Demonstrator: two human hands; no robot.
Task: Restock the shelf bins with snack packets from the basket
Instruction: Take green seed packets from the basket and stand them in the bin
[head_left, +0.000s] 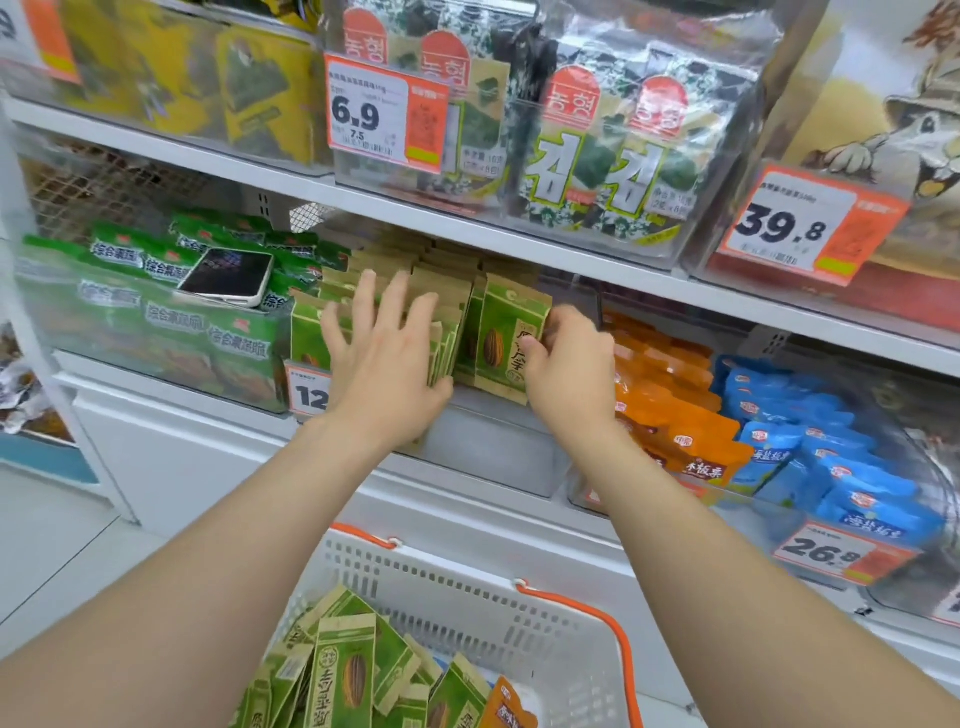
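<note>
The green seed packet stood upright at the right end of the row in the shelf bin, pinched by the right hand. The left hand, fingers spread flat, pressed the row back. Restocking looked partly done: more green packets lay in the basket below, beside 1 orange packet.

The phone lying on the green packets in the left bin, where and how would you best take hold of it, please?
Grip the phone by its two long edges, coming from above and in front. It lies flat, screen up, slightly tilted on the loose green packets, so its edges are exposed and nothing covers it. The shelf above leaves limited headroom, so a low frontal approach probably suits best.
</note>
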